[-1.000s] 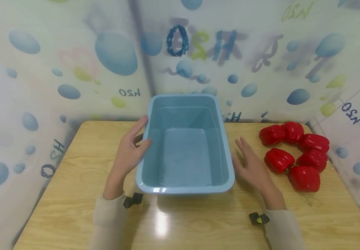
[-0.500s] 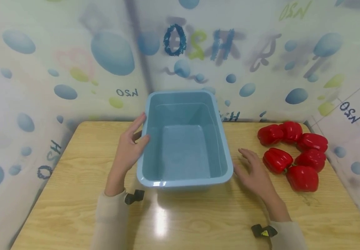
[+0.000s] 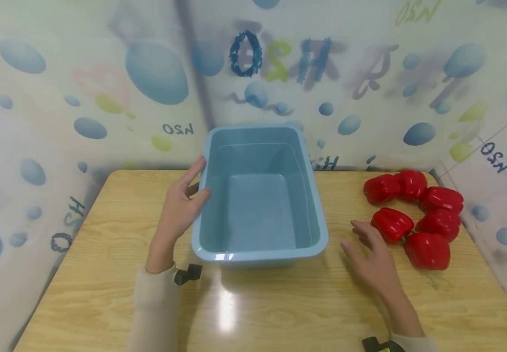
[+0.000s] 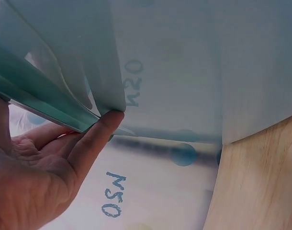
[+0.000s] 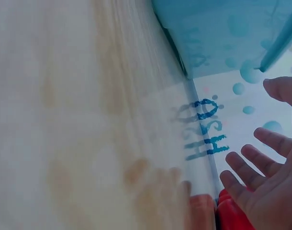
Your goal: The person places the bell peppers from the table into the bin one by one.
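A light blue plastic basin (image 3: pixel 260 255) stands at the middle of the wooden table, with nothing inside it. My left hand (image 3: pixel 178 210) holds its left rim, the thumb over the rim and the other fingers along the outside; the left wrist view shows fingertips (image 4: pixel 115 116) against the basin's side (image 4: pixel 174 72). To the right of the basin, apart from it, my right hand (image 3: pixel 374 264) hovers with fingers spread and nothing in them. Its fingertips are close to the nearest of several glossy red bell peppers (image 3: pixel 392 225).
The peppers lie in a loose ring at the right rear of the wooden table (image 3: pixel 117 234). A patterned sheet (image 3: pixel 148 127) with blue spots and letters hangs right behind the table and along both sides. Each wrist wears a small black device (image 3: pixel 188 274).
My right hand has left the basin's right side and moved right toward the peppers. The basin has shifted slightly toward the back, my left hand staying on its rim.
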The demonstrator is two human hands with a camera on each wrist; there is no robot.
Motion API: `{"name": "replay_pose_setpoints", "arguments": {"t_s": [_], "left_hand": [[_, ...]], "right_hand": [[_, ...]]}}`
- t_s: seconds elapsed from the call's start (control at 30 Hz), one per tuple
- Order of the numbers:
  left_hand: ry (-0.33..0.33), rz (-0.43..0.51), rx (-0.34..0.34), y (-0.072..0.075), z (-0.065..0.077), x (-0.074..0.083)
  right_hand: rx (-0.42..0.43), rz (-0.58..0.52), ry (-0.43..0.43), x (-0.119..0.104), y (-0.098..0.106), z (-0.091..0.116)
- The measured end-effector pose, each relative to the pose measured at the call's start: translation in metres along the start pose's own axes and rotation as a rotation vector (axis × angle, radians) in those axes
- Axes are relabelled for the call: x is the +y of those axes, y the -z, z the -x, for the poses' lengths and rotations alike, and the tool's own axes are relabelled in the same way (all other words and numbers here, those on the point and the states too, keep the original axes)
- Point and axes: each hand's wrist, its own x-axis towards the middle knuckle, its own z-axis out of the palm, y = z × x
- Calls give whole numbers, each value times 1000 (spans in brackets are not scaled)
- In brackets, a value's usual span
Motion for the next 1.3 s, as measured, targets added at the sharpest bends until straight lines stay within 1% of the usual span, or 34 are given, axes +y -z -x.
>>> {"name": "replay_pose_setpoints", "arguments": {"t_s": [0.1,0.2,0.43,0.53,0.67,0.77,0.93,1.1,1.17,1.3], "left_hand": [[20,1,-8,1,0,2],[23,-1,-12,2,0,4],[4,-18,-7,2,1,6],[1,-13,-8,3,1,6],[3,-6,-6,3,1,7],[-6,-8,0,3,0,7],[-19,-16,5,2,0,5],[-29,-20,1,1,0,3],[-30,-21,-1,1,0,2],[-25,-27,-7,0,0,2]], "right_hand": [[25,-43,-9,2,3,6],[44,-49,-22,5,6,12],[86,-78,-68,14,16,26],[106,-93,-117,16,21,31],[110,-80,-190,21,27,36],[106,-68,-227,25,32,39],[120,-42,-257,31,40,45],[162,-32,-282,38,44,52],[188,-27,-315,39,46,54],[231,1,-453,42,52,57]]}}
